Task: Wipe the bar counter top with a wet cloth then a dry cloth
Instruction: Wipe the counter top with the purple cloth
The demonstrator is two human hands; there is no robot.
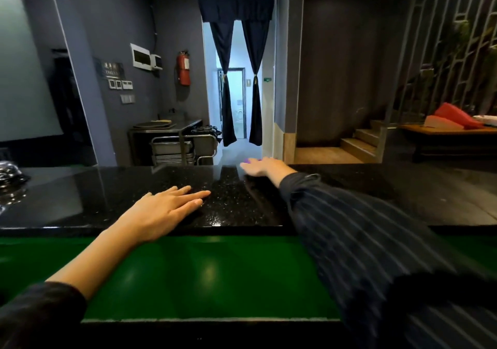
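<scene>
The black speckled bar counter top (80, 200) runs across the view. My left hand (164, 211) lies flat on it near the front edge, fingers straight and pointing right. My right hand (265, 167) reaches to the counter's far edge, blurred, and presses flat on a purple cloth (248, 161). Only a small bit of the cloth shows beyond the fingertips; the hand hides the rest. A dark striped sleeve covers my right arm.
A green lower shelf (215, 276) lies between me and the counter top. Shiny dark objects (10, 176) sit at the counter's far left end. Beyond the counter stand a metal cart (174, 144), a curtained doorway and steps on the right.
</scene>
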